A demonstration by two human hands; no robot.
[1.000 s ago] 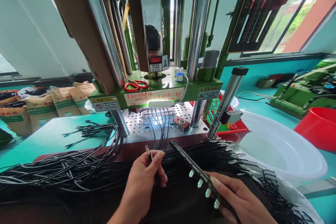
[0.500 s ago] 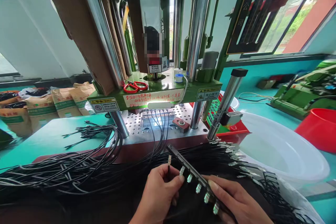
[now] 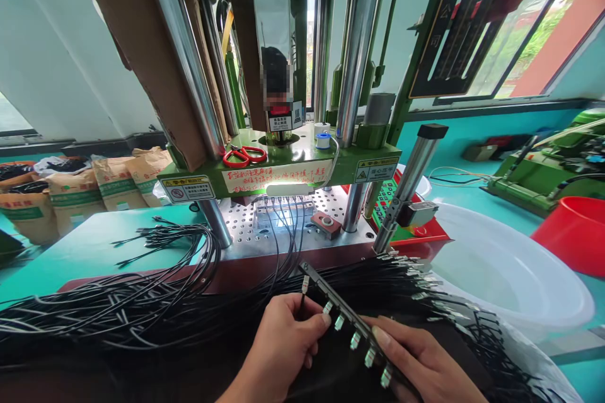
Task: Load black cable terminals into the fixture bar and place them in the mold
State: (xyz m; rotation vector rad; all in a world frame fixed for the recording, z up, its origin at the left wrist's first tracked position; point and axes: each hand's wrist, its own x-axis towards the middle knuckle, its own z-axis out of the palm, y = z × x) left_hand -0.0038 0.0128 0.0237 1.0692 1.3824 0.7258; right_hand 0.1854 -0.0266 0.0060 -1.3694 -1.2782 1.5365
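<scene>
My left hand [image 3: 283,346] pinches a thin black cable with a metal plug tip [image 3: 305,283] and holds that tip just left of a long black fixture bar [image 3: 340,312]. Several metal plugs sit in the bar's slots. My right hand [image 3: 420,359] grips the bar's near end from below. Both hands hover over a big heap of black cables [image 3: 142,315] lying across my lap and the bench edge. Behind them stands a green vertical press [image 3: 283,170] with several cables seated in its mold [image 3: 283,208].
Red-handled scissors [image 3: 246,154] and a tape roll [image 3: 322,138] lie on the press platen. A white basin [image 3: 510,264] and a red tub [image 3: 574,227] stand at the right. Brown sacks [image 3: 75,192] sit far left. A chrome post [image 3: 406,182] rises beside the basin.
My left hand moved right with the plug-tipped cable, from the cable heap to the bar's upper slots. The bar shifted slightly left and up in my right hand.
</scene>
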